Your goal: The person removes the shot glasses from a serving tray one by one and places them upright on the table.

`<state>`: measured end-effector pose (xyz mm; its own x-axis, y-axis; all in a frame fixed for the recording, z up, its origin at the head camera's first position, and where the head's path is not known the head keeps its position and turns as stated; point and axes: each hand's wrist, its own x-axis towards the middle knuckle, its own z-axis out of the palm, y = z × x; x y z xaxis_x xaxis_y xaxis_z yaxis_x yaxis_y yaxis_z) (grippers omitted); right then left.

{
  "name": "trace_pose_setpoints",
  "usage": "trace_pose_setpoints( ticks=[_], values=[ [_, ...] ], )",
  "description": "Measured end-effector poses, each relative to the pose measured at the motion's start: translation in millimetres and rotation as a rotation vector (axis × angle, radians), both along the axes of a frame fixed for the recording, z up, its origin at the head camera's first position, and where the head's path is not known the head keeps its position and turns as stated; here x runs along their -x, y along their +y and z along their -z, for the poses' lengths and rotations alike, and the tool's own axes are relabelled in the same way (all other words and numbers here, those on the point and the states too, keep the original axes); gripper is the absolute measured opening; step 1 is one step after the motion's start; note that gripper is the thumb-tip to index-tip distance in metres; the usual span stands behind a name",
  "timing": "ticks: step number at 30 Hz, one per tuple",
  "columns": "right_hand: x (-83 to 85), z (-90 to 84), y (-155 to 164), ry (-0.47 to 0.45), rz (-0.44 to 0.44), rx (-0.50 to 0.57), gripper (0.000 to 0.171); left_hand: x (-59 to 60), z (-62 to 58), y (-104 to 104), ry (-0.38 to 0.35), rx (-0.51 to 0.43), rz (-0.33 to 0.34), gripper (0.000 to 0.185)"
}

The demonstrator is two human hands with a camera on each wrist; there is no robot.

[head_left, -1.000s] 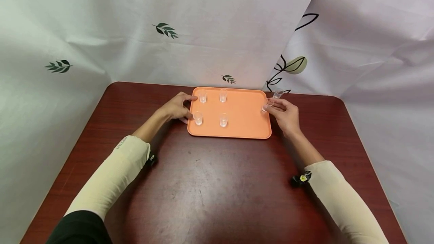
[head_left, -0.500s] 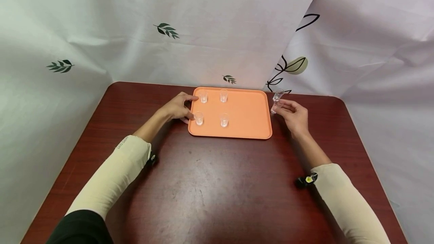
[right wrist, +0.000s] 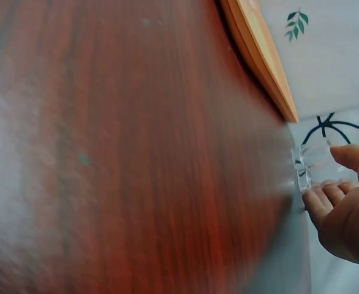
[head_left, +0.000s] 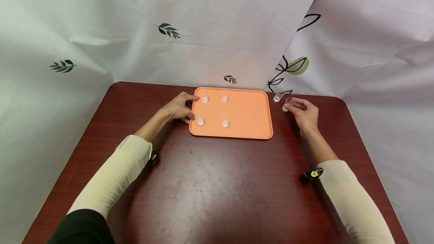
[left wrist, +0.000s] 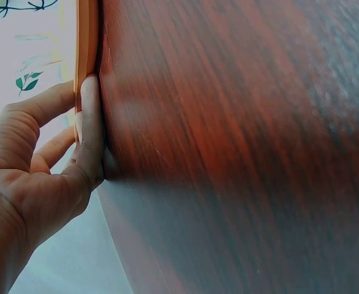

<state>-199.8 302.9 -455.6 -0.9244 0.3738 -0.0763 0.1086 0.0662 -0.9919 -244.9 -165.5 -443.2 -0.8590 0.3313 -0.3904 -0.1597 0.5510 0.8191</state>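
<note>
At the back of the table lies an orange tray (head_left: 249,114). Small clear cups stand on its left half in two rows, among them a far-left cup (head_left: 204,96) and a near-left cup (head_left: 199,118). My left hand (head_left: 178,106) grips the tray's left edge, and the left wrist view shows its fingers (left wrist: 90,101) along that rim. Just right of the tray, my right hand (head_left: 306,116) pinches a clear cup (head_left: 286,107) between thumb and fingers, its base low at the tabletop. Close behind it stands another clear cup (head_left: 278,96).
The dark red wooden table (head_left: 210,183) reaches from the tray toward me. A white curtain (head_left: 190,55) with printed leaves hangs right behind the table's back edge.
My right hand has carried the clear cup from over the tray's right edge to the table on the right. The left hand keeps its place on the tray.
</note>
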Motion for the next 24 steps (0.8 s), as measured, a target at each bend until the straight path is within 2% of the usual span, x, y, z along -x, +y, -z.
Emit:
trace_pose_setpoints(
  ticks=[7,14,24],
  values=[
    [8.4,4.1,11,-0.009,0.035,0.017,0.04,-0.5,0.1,-1,0.005,-0.004,-0.001,0.094],
    [16.9,5.6,20,-0.025,0.038,-0.093,0.039,-0.9,-1.1,-1,0.0,-0.002,0.0,0.094],
    [29.1,3.7,22,-0.082,0.054,-0.176,0.027,-0.4,-0.7,0,-0.005,0.0,-0.005,0.095]
  ],
)
